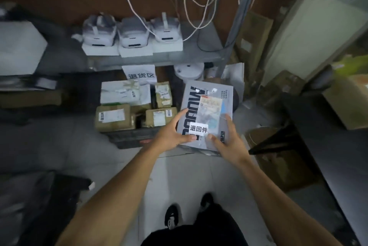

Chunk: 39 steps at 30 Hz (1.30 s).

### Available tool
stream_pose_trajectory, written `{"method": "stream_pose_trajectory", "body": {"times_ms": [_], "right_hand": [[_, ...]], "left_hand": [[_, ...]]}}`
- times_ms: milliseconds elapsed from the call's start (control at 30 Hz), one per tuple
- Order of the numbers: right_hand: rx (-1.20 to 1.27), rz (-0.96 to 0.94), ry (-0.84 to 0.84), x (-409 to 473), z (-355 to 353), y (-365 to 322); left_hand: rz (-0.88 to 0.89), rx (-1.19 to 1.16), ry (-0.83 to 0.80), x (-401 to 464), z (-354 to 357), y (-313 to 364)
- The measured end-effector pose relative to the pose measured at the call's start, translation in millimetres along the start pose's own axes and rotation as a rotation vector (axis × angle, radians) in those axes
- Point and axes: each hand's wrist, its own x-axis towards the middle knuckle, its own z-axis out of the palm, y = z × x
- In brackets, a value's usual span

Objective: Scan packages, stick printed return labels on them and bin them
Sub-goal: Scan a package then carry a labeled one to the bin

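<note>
While both bare arms are stretched forward and down, a grey printed package (207, 114) is held between the two hands above the floor, just to the right of a dark crate (131, 138). The left hand (171, 132) is set against the package's left edge, its fingers spread along the side and its thumb laid across the near face. The right hand (229, 140) is set at the near right corner, its thumb pressed on the face and its fingers extended up the right edge, so the package is clasped from both sides. A small white return label (198, 129) with black characters is stuck on the face between the two thumbs, and a shipping label (211, 104) is seen further up the same face. Several brown and white parcels (133, 106) are stacked in the crate, under a white paper sign (140, 74) hung from a metal shelf (159, 58). Three white headsets (131, 31) with cables are lined up on the shelf. Black shoes (171, 216) are seen on the pale floor below.
</note>
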Motion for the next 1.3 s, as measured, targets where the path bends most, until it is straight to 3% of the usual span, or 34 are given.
{"method": "stream_pose_trajectory", "body": {"times_ms": [500,867,1300], "right_hand": [[-0.077,-0.061,-0.340,146,58,-44],[-0.102,-0.017,-0.418,256,107,-73],[-0.053,0.087,-0.466,440,222,-31]], "left_hand": [[-0.229,-0.120,0.227,52,-82,-41],[-0.290,-0.185,0.206,133,-148,-67],[-0.355,-0.242,0.143,297,-221,-184]]}}
